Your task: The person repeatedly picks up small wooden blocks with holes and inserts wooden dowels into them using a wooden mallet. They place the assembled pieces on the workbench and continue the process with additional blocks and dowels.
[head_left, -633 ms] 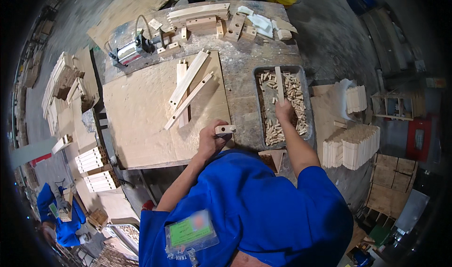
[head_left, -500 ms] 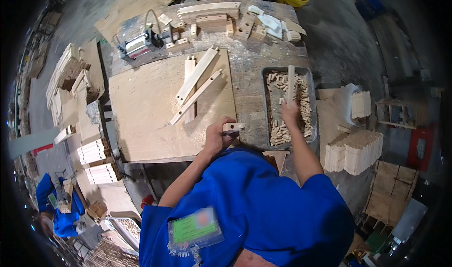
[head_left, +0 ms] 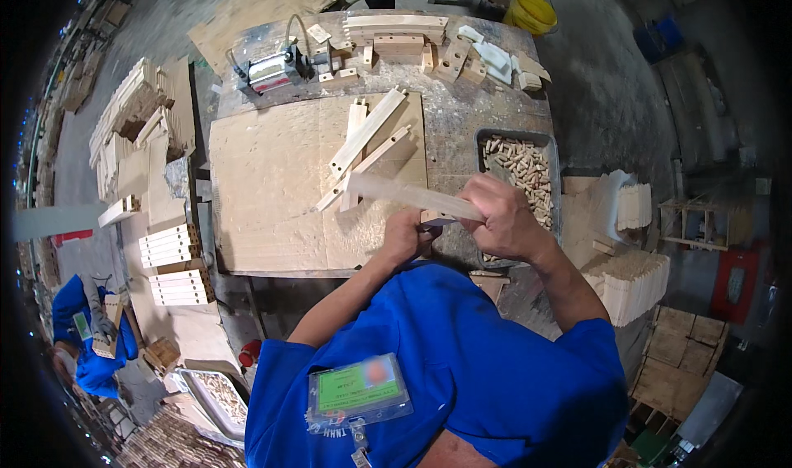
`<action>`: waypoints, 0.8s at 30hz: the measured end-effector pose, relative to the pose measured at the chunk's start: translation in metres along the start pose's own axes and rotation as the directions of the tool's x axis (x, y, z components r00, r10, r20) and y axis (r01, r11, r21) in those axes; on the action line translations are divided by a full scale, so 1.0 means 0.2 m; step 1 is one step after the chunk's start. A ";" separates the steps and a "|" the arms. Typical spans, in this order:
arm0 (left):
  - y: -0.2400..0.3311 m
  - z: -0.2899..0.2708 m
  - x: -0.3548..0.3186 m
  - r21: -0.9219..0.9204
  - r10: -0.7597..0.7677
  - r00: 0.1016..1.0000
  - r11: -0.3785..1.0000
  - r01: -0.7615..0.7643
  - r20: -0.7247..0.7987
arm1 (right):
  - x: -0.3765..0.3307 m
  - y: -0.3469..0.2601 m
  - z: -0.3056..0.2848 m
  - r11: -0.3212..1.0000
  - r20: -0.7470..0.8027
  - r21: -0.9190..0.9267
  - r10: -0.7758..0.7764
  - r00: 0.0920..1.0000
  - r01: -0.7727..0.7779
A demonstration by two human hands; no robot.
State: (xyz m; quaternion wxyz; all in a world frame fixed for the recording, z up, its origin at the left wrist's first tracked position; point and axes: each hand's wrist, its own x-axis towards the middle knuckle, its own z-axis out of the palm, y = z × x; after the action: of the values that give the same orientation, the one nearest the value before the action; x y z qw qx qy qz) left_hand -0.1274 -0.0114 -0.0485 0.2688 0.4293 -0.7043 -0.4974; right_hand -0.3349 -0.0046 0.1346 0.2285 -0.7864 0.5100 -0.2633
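My right hand (head_left: 502, 219) grips one end of a long pale wooden slat (head_left: 412, 196) that reaches left across the workbench. My left hand (head_left: 406, 235) holds a small wooden block (head_left: 435, 218) right under the slat's near end, touching it. Both hands sit close together at the bench's front edge, in front of my blue shirt. Just behind my right hand is a grey metal tray (head_left: 546, 146) full of short wooden dowels (head_left: 521, 167). Two or three more slats (head_left: 367, 142) lie crossed on a plywood sheet (head_left: 272, 188).
A pneumatic tool (head_left: 272, 70) and several wood blocks (head_left: 400, 43) lie at the bench's back edge. Stacks of cut wooden parts stand to the left (head_left: 169, 253) and right (head_left: 631, 278). A yellow bucket (head_left: 532, 10) stands on the floor beyond. Another person in blue (head_left: 91, 344) crouches at lower left.
My right hand left the dowel tray and came back holding the long slat. The left hand kept the small block, now pressed against the slat's end. The view has drawn closer.
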 end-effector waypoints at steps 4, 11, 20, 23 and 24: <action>-0.09 0.04 -0.01 0.120 0.085 0.995 0.990 -0.078 -0.050 | 0.04 -0.03 0.02 0.987 0.094 -0.150 -0.047 0.994 0.061; -0.07 0.04 -0.01 0.124 0.115 0.990 0.987 -0.104 -0.085 | 0.11 -0.09 0.02 0.940 0.210 -0.322 -0.043 0.977 0.111; -0.06 0.02 -0.02 0.086 0.157 0.982 0.985 -0.148 -0.102 | 0.13 -0.09 0.05 0.915 0.261 -0.369 -0.069 0.963 0.166; -0.06 0.01 -0.02 0.087 0.171 0.980 0.983 -0.163 -0.101 | 0.13 -0.11 0.06 0.906 0.256 -0.385 -0.080 0.963 0.177; -0.06 0.01 -0.02 0.102 0.178 0.977 0.981 -0.166 -0.121 | 0.13 -0.11 0.06 0.910 0.248 -0.381 -0.071 0.966 0.165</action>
State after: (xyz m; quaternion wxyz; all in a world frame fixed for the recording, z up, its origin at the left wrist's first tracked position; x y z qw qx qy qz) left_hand -0.1232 -0.0083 -0.0596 0.3359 0.4098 -0.7419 -0.4108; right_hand -0.3026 -0.0184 0.1443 0.1045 -0.8709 0.4743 -0.0753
